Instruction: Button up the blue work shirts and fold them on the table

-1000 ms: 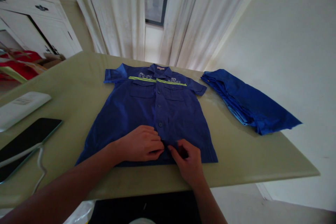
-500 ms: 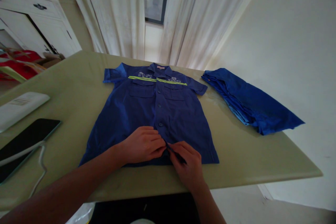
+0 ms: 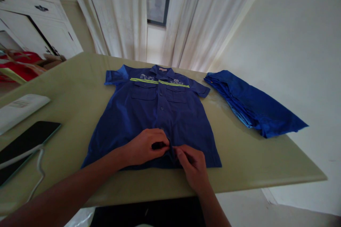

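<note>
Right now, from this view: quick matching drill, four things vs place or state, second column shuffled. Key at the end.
1. Phone
2. Striped shirt
3. Curtains
4. Folded blue cloth

A. Hanging beyond the far edge of the table
B. Left hand and right hand at its lower front
C. White cable running across it
D. On the tabletop's right side

Pairs: 1-C, 2-B, 3-A, 4-D
</note>
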Tool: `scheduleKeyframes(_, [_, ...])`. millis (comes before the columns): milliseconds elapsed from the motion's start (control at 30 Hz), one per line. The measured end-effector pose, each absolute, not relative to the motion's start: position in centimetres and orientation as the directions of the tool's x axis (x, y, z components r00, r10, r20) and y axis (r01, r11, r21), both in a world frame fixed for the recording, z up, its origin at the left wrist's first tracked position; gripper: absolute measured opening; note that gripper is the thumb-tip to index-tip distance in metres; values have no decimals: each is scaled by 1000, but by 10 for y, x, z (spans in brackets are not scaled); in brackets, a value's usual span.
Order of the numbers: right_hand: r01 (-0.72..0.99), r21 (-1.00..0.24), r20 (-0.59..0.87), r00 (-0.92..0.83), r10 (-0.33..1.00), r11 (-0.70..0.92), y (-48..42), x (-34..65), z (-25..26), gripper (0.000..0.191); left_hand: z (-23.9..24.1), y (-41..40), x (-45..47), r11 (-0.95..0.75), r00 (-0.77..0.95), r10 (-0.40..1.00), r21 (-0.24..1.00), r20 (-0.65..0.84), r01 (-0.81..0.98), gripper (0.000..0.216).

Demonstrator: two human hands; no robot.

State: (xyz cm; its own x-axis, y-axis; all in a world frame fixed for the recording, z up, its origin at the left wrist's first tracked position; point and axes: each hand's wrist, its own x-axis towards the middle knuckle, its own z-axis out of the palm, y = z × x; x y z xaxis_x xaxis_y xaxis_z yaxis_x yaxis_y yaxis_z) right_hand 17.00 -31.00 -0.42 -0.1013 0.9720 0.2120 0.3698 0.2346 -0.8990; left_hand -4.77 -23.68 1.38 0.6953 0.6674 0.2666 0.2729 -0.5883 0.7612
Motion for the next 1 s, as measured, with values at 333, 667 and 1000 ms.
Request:
scheduleKeyframes(333, [579, -737, 347, -118, 930, 349, -311, 162, -6, 11, 26, -241, -46, -325, 661, 750, 878, 13, 351, 18])
scheduleKeyframes(667, [767, -337, 585, -283, 760, 545, -317, 152, -15, 12, 17, -239, -43, -46, 624, 764, 950, -166, 309, 34])
scheduleKeyframes(1000, [783, -287, 586, -312, 748, 551, -317, 148, -11, 11, 20, -236, -48, -17, 649, 727, 939, -224, 342, 22])
